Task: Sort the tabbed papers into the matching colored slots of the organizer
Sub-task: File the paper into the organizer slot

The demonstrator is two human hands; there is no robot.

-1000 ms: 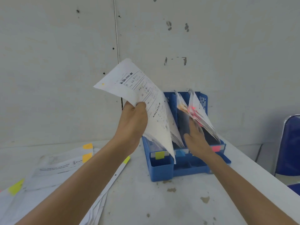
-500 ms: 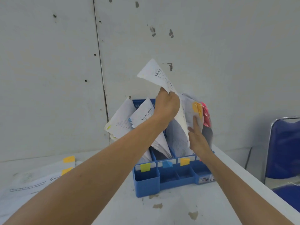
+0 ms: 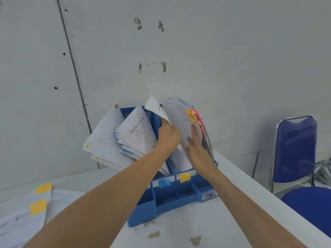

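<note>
A blue plastic organizer (image 3: pixel 161 199) stands against the wall, its slots marked by blue and orange labels on the front. My left hand (image 3: pixel 169 136) grips a white printed sheet (image 3: pixel 157 108) and holds it down inside the slot above the orange label (image 3: pixel 184 177). My right hand (image 3: pixel 196 147) presses with straight fingers against the papers with orange and pink tabs (image 3: pixel 194 116), keeping them leaning right. Two other bundles of papers (image 3: pixel 114 140) fan out of the left slots.
More sheets with orange tabs (image 3: pixel 38 205) lie flat on the white table at the left. A blue chair (image 3: pixel 297 154) stands past the table's right edge. The grey wall is directly behind the organizer.
My left hand has come down with the sheet, from above the organizer into the slot. My right hand keeps holding the tabbed papers back.
</note>
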